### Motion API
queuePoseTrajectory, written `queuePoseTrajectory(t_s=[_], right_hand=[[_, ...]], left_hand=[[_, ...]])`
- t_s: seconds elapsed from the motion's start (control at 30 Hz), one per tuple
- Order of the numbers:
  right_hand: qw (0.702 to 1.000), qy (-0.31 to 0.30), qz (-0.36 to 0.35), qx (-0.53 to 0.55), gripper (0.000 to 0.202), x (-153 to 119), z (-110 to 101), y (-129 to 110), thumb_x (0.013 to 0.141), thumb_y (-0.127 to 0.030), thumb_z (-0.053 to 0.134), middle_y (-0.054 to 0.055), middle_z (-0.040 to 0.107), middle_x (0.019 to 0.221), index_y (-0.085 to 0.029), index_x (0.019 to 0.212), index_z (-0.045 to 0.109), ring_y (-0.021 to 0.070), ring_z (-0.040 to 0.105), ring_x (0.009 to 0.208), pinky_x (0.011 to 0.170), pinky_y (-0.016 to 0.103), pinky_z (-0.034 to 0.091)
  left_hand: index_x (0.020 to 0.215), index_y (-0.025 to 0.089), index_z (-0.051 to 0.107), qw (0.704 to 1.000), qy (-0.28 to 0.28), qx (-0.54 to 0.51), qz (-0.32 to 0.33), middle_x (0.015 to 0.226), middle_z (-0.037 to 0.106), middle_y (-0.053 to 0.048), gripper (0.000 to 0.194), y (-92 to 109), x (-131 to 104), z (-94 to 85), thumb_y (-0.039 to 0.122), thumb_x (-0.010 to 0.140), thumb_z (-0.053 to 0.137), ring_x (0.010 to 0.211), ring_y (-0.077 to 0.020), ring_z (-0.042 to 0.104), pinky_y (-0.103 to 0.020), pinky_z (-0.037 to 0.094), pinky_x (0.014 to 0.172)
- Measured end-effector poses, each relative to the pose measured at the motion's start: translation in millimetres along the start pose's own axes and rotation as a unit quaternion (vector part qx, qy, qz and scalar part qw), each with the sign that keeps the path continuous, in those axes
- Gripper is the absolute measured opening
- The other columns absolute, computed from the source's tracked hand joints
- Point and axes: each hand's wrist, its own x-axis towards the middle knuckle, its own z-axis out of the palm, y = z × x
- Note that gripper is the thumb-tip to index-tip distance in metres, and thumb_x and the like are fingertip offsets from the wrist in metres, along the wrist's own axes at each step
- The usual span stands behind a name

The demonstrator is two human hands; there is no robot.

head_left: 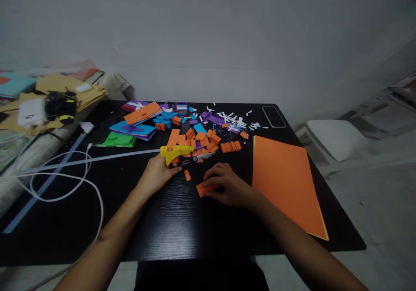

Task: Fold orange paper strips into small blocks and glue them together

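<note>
My left hand (158,173) is closed around the handle of a yellow glue gun (177,151), its nozzle toward the right; some fingers are hidden behind it. Close to my left thumb lies a pair of scissors (196,158) with dark handles, blades pointing right. Nearer the front, my right hand (225,184) pinches a small folded piece of orange paper (202,190) against the table. A little orange strip (187,175) lies between the hands. Just beyond them is a pile of cut and folded orange pieces (208,139).
A large orange sheet stack (282,178) lies at right, a phone (273,116) behind it. White and purple scraps (232,121) are scattered at the back. Folded coloured papers (133,128) stand left of the pile. A white cable (94,182) loops across the black table (182,239).
</note>
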Motion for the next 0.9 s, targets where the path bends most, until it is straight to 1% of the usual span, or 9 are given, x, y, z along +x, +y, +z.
queuePoseTrajectory(t_s=[0.13, 0.23, 0.37, 0.43, 0.53, 0.6, 0.7, 0.77, 0.9], right_hand=[[1.0, -0.011, 0.012, -0.012, 0.011, 0, 7, 2, 0.087, -0.018, 0.078, 0.007, 0.071, 0.103, -0.021, 0.098, 0.077, 0.022, 0.064, 0.099, 0.091, 0.04, 0.049], [0.999, 0.02, 0.02, -0.016, 0.009, 1, 15, 8, 0.092, -0.02, 0.073, 0.009, 0.07, 0.104, -0.019, 0.101, 0.077, 0.0212, 0.064, 0.097, 0.088, 0.036, 0.052], [0.996, 0.059, 0.028, -0.056, 0.011, 3, 21, 11, 0.095, -0.019, 0.07, 0.011, 0.07, 0.109, -0.018, 0.105, 0.075, 0.0229, 0.065, 0.099, 0.087, 0.037, 0.053], [0.993, 0.073, 0.033, -0.081, 0.013, 2, 22, 12, 0.096, -0.018, 0.067, 0.011, 0.072, 0.11, -0.019, 0.107, 0.074, 0.0241, 0.066, 0.101, 0.087, 0.039, 0.052], [0.99, 0.09, 0.04, -0.105, 0.014, 2, 22, 11, 0.098, -0.016, 0.064, 0.01, 0.075, 0.109, -0.019, 0.11, 0.072, 0.0249, 0.067, 0.102, 0.09, 0.041, 0.051], [0.988, 0.093, 0.043, -0.116, 0.012, 1, 23, 11, 0.099, -0.015, 0.063, 0.01, 0.076, 0.109, -0.018, 0.105, 0.072, 0.0249, 0.068, 0.101, 0.09, 0.041, 0.052], [0.987, 0.087, 0.044, -0.13, 0.011, 1, 24, 10, 0.098, -0.012, 0.061, 0.012, 0.074, 0.109, -0.016, 0.096, 0.071, 0.0247, 0.069, 0.099, 0.087, 0.04, 0.054], [0.987, 0.089, 0.039, -0.131, 0.013, 0, 24, 10, 0.098, -0.012, 0.06, 0.014, 0.072, 0.112, -0.016, 0.093, 0.071, 0.0246, 0.068, 0.1, 0.088, 0.039, 0.056], [0.987, 0.12, 0.012, -0.108, 0.012, -1, 25, 12, 0.096, -0.011, 0.061, 0.015, 0.069, 0.121, -0.015, 0.095, 0.072, 0.0253, 0.066, 0.108, 0.094, 0.039, 0.058]], left_hand=[[0.104, 0.02, 0.075, 0.999, 0.015, 0.027, 0.018, 0.099, 0.079, -0.007, 0.03, 2, 3, -0.6, 0.031, 0.076, 0.077, 0.094, -0.0311, 0.074, -0.036, 0.055, 0.079], [0.103, 0.02, 0.075, 0.998, 0.034, 0.041, 0.019, 0.097, 0.078, -0.007, 0.026, 2, 7, -1.6, 0.032, 0.079, 0.075, 0.095, -0.0313, 0.074, -0.036, 0.055, 0.082], [0.095, 0.02, 0.074, 0.998, 0.047, 0.032, 0.001, 0.079, 0.075, -0.005, 0.023, -4, 10, -4.2, 0.04, 0.085, 0.067, 0.084, -0.0294, 0.074, -0.036, 0.055, 0.078], [0.095, 0.019, 0.073, 0.998, 0.049, 0.012, 0.03, 0.085, 0.075, -0.007, 0.029, -7, 8, -7.0, 0.044, 0.086, 0.064, 0.085, -0.0286, 0.073, -0.036, 0.054, 0.08], [0.105, 0.019, 0.073, 0.995, 0.013, -0.03, 0.092, 0.1, 0.076, -0.007, 0.038, -7, 2, -12.9, 0.052, 0.086, 0.065, 0.091, -0.0275, 0.07, -0.036, 0.053, 0.083], [0.103, 0.019, 0.073, 0.994, -0.017, -0.052, 0.098, 0.092, 0.075, -0.006, 0.042, -4, -2, -16.6, 0.056, 0.088, 0.062, 0.081, -0.0249, 0.068, -0.033, 0.052, 0.073], [0.092, 0.018, 0.072, 0.992, -0.07, -0.081, 0.066, 0.068, 0.067, -0.002, 0.045, 1, -5, -20.4, 0.061, 0.088, 0.059, 0.06, -0.0202, 0.06, -0.029, 0.046, 0.055], [0.087, 0.017, 0.073, 0.99, -0.096, -0.084, 0.056, 0.061, 0.064, -0.001, 0.046, 2, -6, -22.1, 0.062, 0.087, 0.061, 0.056, -0.0189, 0.058, -0.027, 0.043, 0.052], [0.081, 0.016, 0.073, 0.988, -0.118, -0.079, 0.065, 0.063, 0.065, -0.002, 0.049, 3, -5, -24.8, 0.064, 0.086, 0.063, 0.057, -0.0174, 0.057, -0.025, 0.041, 0.052]])
